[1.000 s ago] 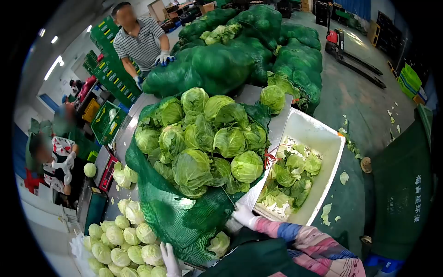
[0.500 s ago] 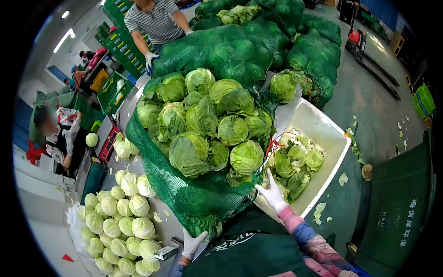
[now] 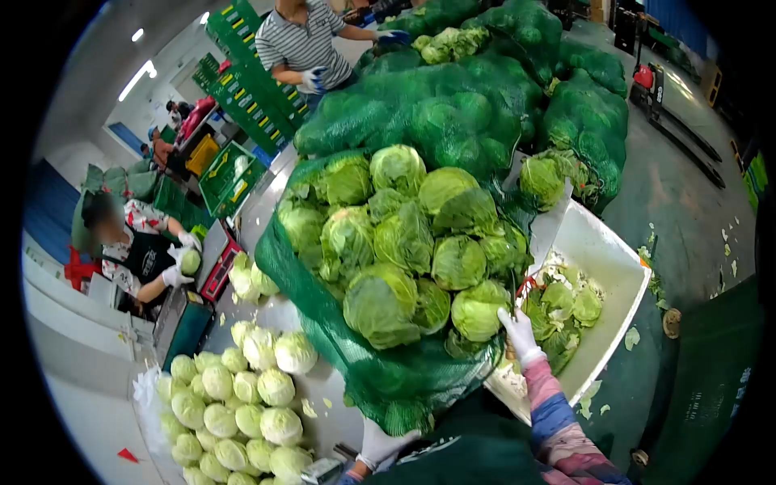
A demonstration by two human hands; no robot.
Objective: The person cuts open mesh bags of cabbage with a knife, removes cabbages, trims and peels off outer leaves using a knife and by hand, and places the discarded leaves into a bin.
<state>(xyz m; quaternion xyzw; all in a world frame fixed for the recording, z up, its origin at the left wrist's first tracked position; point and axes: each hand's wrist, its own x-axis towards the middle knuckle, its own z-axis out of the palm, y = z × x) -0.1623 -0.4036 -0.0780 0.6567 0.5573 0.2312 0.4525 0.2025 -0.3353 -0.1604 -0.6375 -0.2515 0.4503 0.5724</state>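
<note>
A green mesh bag (image 3: 307,275) lies opened in front of me, with several leafy green cabbages (image 3: 380,305) heaped on it. My left hand (image 3: 386,444), in a white glove, is at the bag's near end, thumb and fingers apart against the mesh. At the bag's right edge is my right hand (image 3: 523,335), also gloved, beside a cabbage (image 3: 478,310). Its fingers are bent around something brown and narrow that I cannot make out. Just right of that hand stands a white foam box (image 3: 618,279) with loose outer leaves (image 3: 558,311) inside.
Trimmed pale cabbages (image 3: 234,404) are piled at the left. Beyond them a co-worker (image 3: 137,250) holds a cabbage by a red scale (image 3: 217,263). Full mesh bags (image 3: 453,105) lie at the back, next to another person (image 3: 299,48). A pallet jack (image 3: 679,121) stands at the right.
My view has shifted, so the scene sits further right and lower. My right hand's fingers have drawn in. The co-worker at left now has a cabbage in hand; the person behind has raised both hands.
</note>
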